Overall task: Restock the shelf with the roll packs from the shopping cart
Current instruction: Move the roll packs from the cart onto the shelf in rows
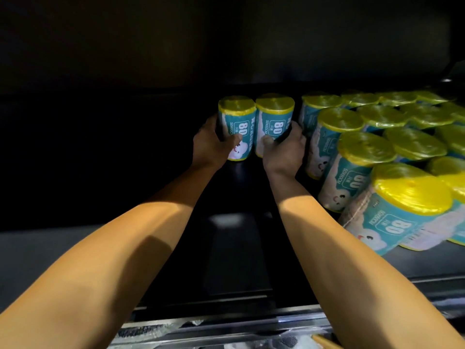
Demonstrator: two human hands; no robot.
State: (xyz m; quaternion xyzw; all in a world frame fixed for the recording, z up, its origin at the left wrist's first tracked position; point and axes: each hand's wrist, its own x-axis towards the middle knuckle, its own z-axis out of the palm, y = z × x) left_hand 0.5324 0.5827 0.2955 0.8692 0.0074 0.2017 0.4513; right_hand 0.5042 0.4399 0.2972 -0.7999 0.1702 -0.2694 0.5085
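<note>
Far back on the dark shelf [236, 243], the left hand [211, 143] grips one roll pack [236, 127] and the right hand [283, 147] grips another [274, 123], fingers curled round their sides, packs upright and touching. They look light, slightly squashy and film-slick, so a mid-body wrap suits best. Stocked packs [364, 152] crowd the right.

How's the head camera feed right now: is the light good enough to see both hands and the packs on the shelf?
Head view: forearms brightly lit, but the left hand and right hand sit in dim light deep in the shelf; the back and left side are nearly black. The two held packs stay legible. A soft glare patch shows on the shelf floor, and wide-angle distortion tilts the stocked packs at right.
</note>
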